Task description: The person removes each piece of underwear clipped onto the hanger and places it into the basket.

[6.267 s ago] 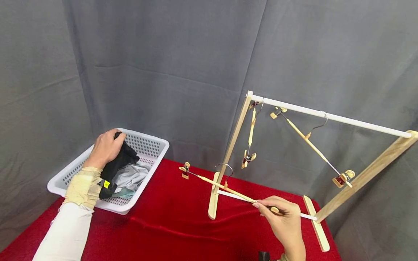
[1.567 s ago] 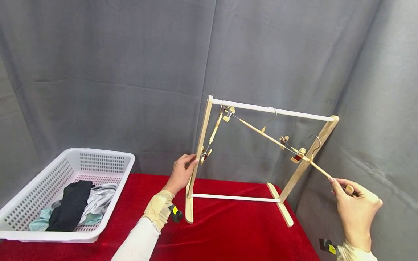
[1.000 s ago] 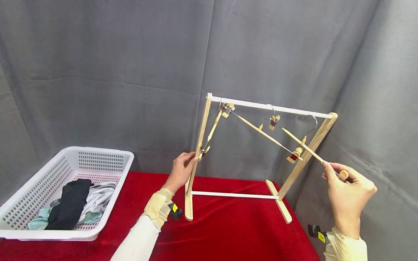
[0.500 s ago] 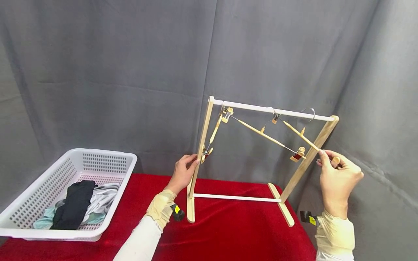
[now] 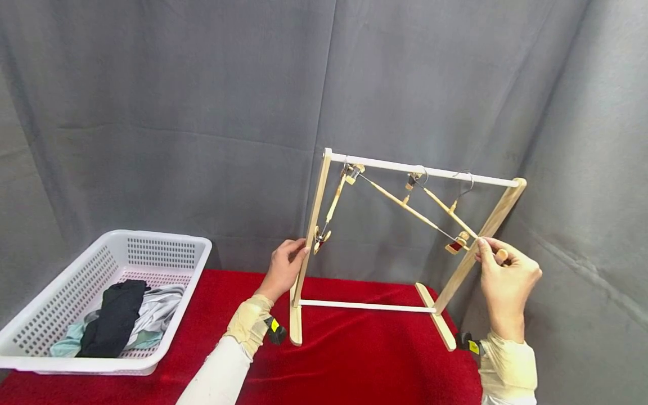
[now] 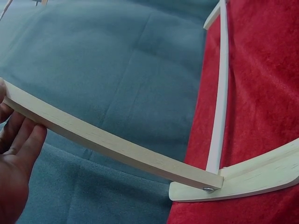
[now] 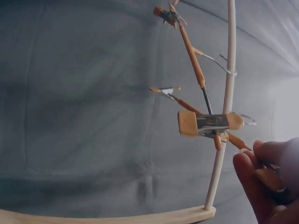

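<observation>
right hand: the right hand (image 5: 506,275) pinched the low end of the slim wooden clip hanger with a wire hook (image 5: 448,209), fingers clamped on it

hanger: half a second back its hook was still above the white top rail of the small wooden clothes rack (image 5: 435,173); now it had dropped onto the rail, right end (basically hung, I'd say)

left hand: the left hand (image 5: 284,269) hadn't budged, fingers curled round the rack's left post

basket: the white perforated plastic basket (image 5: 167,315) of clothes sat well off to the left, untouched
</observation>
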Demonstrator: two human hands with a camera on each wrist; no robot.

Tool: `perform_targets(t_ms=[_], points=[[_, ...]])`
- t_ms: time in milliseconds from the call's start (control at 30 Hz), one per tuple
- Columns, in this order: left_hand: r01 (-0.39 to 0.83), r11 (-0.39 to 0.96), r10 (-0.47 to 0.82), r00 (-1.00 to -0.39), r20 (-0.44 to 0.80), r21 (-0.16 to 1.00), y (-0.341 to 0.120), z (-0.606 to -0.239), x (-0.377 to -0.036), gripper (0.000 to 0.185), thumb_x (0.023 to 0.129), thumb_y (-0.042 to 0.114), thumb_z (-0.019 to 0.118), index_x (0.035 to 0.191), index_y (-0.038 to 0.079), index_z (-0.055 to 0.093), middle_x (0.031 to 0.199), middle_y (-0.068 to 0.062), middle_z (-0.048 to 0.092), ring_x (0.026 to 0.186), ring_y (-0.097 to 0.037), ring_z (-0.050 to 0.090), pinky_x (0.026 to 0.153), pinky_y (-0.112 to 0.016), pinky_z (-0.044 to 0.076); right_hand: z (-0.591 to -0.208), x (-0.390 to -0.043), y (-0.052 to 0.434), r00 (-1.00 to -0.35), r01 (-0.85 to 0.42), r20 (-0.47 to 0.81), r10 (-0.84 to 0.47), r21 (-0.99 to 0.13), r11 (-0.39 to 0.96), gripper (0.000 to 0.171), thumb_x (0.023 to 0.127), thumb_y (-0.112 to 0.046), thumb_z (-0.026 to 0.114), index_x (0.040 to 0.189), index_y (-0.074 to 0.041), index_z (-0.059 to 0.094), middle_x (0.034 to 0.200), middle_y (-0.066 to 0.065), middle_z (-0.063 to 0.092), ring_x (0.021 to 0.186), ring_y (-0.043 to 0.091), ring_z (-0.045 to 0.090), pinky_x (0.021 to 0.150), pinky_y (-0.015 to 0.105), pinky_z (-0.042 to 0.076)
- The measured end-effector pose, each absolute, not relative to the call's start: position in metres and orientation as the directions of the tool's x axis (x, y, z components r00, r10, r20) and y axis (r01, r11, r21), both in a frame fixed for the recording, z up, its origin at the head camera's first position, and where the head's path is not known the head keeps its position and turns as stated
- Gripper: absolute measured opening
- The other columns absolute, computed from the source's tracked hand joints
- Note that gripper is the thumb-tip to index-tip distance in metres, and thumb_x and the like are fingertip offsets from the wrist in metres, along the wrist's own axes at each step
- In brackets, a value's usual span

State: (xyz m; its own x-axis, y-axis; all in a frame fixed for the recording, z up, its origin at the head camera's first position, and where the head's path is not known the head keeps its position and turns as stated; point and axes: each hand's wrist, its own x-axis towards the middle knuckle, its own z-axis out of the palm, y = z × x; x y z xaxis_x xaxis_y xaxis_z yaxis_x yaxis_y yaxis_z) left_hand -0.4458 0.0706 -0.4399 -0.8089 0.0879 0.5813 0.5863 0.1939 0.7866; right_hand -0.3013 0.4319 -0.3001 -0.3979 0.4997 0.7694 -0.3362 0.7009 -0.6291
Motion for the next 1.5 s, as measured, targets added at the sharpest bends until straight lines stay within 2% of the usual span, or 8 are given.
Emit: perform_targets(t_ms=[167,267,467,833,967,1033,1200,1500], points=[[0.584,0.192,0.086,-0.81,0.58,0.788,0.07,-0.439,-0.447,0.031,0.099,0.009,0.065,0.126,-0.007,0.067,0.108,-0.017,0.068,0.101,-0.027,0.067,0.087,-0.038,0.057,-0.312,-0.302,0.419,-0.426,-0.391,0.791,0.44,-0.599,0.698,0.012,0.089,-0.007,0.078,0.09,0.005,0.079,0.063,-0.01,0.067,0.057,-0.01,0.063,0.054,0.007,0.049],[0.578,0.188,0.1,-0.816,0.57,0.794,0.071,-0.439,-0.447,0.032,0.1,0.011,0.065,0.127,-0.006,0.066,0.11,-0.017,0.067,0.103,-0.028,0.067,0.09,-0.042,0.057,-0.319,-0.302,0.412,-0.393,-0.453,0.811,0.434,-0.581,0.676,0.01,0.088,-0.003,0.078,0.092,0.006,0.079,0.07,-0.005,0.071,0.058,-0.009,0.065,0.058,0.009,0.052],[0.558,0.17,0.112,-0.83,0.547,0.812,0.07,-0.44,-0.446,0.032,0.1,0.011,0.065,0.127,-0.005,0.067,0.112,-0.017,0.067,0.103,-0.027,0.066,0.089,-0.037,0.056,-0.319,-0.301,0.408,-0.287,-0.51,0.83,0.479,-0.556,0.657,0.012,0.087,-0.007,0.08,0.091,0.005,0.08,0.074,-0.015,0.072,0.06,-0.008,0.066,0.058,0.008,0.052],[0.569,0.176,0.115,-0.822,0.558,0.803,0.07,-0.439,-0.446,0.032,0.1,0.012,0.064,0.128,-0.005,0.066,0.113,-0.017,0.067,0.106,-0.028,0.066,0.091,-0.041,0.056,-0.301,-0.304,0.421,-0.255,-0.513,0.77,0.585,-0.621,0.593,0.019,0.089,-0.007,0.077,0.095,0.011,0.077,0.078,-0.011,0.073,0.064,-0.002,0.07,0.061,0.014,0.056],[0.573,0.189,0.105,-0.819,0.564,0.797,0.07,-0.44,-0.446,0.032,0.1,0.011,0.065,0.127,-0.005,0.067,0.112,-0.017,0.068,0.105,-0.028,0.066,0.091,-0.042,0.056,-0.301,-0.308,0.423,-0.268,-0.513,0.765,0.585,-0.628,0.586,0.02,0.09,-0.007,0.077,0.094,0.012,0.076,0.08,-0.011,0.074,0.064,0.0,0.07,0.063,0.015,0.056],[0.576,0.191,0.106,-0.817,0.567,0.795,0.069,-0.441,-0.445,0.032,0.099,0.011,0.065,0.127,-0.005,0.067,0.112,-0.017,0.068,0.105,-0.028,0.067,0.091,-0.044,0.056,-0.301,-0.311,0.424,-0.277,-0.516,0.76,0.588,-0.634,0.577,0.023,0.089,-0.006,0.077,0.082,0.015,0.073,0.083,-0.009,0.075,0.064,0.0,0.07,0.063,0.015,0.056],[0.578,0.171,0.118,-0.816,0.566,0.798,0.069,-0.441,-0.445,0.034,0.1,0.012,0.065,0.128,-0.006,0.066,0.113,-0.019,0.067,0.105,-0.031,0.066,0.092,-0.048,0.056,-0.301,-0.317,0.424,-0.3,-0.5,0.752,0.587,-0.648,0.574,0.021,0.088,-0.006,0.079,0.082,0.014,0.073,0.077,-0.012,0.072,0.061,-0.004,0.068,0.062,0.014,0.056],[0.581,0.171,0.12,-0.814,0.568,0.796,0.068,-0.442,-0.446,0.034,0.1,0.012,0.065,0.129,-0.007,0.065,0.114,-0.019,0.067,0.106,-0.032,0.066,0.091,-0.049,0.055,-0.309,-0.324,0.428,-0.339,-0.407,0.744,0.575,-0.668,0.624,0.019,0.09,-0.011,0.078,0.099,0.005,0.079,0.064,-0.022,0.062,0.057,-0.012,0.063,0.059,0.008,0.052]])
